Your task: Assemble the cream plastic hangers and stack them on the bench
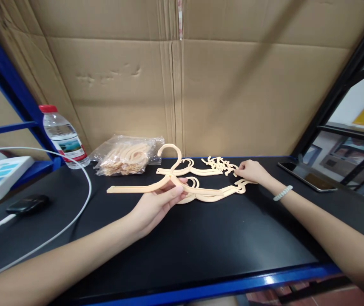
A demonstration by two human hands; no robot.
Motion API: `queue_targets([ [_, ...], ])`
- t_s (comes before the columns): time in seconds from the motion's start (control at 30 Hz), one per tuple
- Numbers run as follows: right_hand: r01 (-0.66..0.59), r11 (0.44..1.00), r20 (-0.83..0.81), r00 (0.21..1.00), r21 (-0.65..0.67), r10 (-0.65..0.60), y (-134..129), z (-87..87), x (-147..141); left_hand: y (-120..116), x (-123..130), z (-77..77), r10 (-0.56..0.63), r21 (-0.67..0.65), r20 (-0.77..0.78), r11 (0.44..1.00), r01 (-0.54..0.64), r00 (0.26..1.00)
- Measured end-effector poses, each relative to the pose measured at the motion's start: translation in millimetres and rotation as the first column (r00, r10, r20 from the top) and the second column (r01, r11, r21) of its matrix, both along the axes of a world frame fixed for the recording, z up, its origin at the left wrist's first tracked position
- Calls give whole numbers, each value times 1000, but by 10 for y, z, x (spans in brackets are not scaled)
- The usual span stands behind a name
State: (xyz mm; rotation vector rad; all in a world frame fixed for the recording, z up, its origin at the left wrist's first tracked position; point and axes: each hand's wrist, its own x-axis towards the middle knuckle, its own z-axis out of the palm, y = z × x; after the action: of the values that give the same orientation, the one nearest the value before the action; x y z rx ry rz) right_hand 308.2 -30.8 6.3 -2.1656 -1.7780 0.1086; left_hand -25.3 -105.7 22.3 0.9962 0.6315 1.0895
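My left hand [164,197] grips a beige plastic clothes hanger [146,187] near its middle, held up off the table with the hook on top. My right hand [250,171] reaches to the right edge of a pile of small beige curved pieces [218,163]. Its fingertips are closed at the pile, and what they pinch, if anything, is too small to make out. Behind the held hanger lie more beige hangers [207,172] on the table. Another group of hanger parts [217,195] lies closer, partly hidden by my left hand, with one end near my right wrist.
A clear plastic bag [124,157] of beige parts lies at the back left, beside a red-capped water bottle [63,136]. A white cable [88,191] loops over the left side near a black device [27,205] and a power strip [3,178]. A phone [306,176] lies right. Cardboard [248,85] stands behind.
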Motion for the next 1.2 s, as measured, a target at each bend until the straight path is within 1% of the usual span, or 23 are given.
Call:
queue_targets([
  [0.13, 41, 998, 7, 999, -49, -41, 10, 10, 16, 2, -7, 1, -4, -5, 6, 1000, 4, 1000],
  [0.37, 67, 993, -2, 998, -93, -68, 45, 48, 22, -20, -1, 36, 7, 2, 4, 1000, -7, 1000],
  [0.47, 44, 994, -41, 998, -103, -48, 49, 57, 65, -23, -7, 30, -1, 3, 5, 1000, 1, 1000],
  [0.6, -20, 995, -131, 991, -102, 6, 2, 89, 145, -18, -17, 30, -3, 0, 12, 1000, 3, 1000],
  [0.7, -66, 996, -191, 980, -61, 54, -67, 165, 209, -13, -27, 44, 11, -9, 13, 1000, -11, 1000],
  [0.8, -86, 996, -207, 974, 26, 89, -152, 302, 265, -10, -32, 51, 21, -8, 16, 1000, -21, 1000],
  [0.9, -81, 988, -162, 981, 135, 103, -235, 445, 292, -11, -28, 46, 20, -9, 6, 1000, -20, 1000],
  [0.97, -66, 980, -146, 985, 190, 95, -279, 504, 288, -11, -27, 43, 21, -11, -4, 1000, -21, 1000],
  [1.03, -30, 971, -194, 978, 238, 78, -313, 522, 269, -10, -32, 43, 22, -3, -5, 1000, -22, 1000],
  [1.07, -6, 965, -259, 963, 263, 77, -327, 519, 255, -8, -36, 44, 23, 4, -3, 1000, -23, 1000],
  [1.1, 16, 959, -353, 931, 283, 89, -340, 511, 237, -6, -42, 45, 25, 13, 0, 1000, -25, 1000],
  [1.13, 33, 956, -468, 877, 292, 112, -354, 501, 215, -2, -48, 47, 25, 21, 0, 999, -25, 1000],
  [1.2, 30, 956, -679, 711, 293, 186, -385, 488, 149, 5, -59, 49, 22, 33, -5, 999, -22, 1000],
])
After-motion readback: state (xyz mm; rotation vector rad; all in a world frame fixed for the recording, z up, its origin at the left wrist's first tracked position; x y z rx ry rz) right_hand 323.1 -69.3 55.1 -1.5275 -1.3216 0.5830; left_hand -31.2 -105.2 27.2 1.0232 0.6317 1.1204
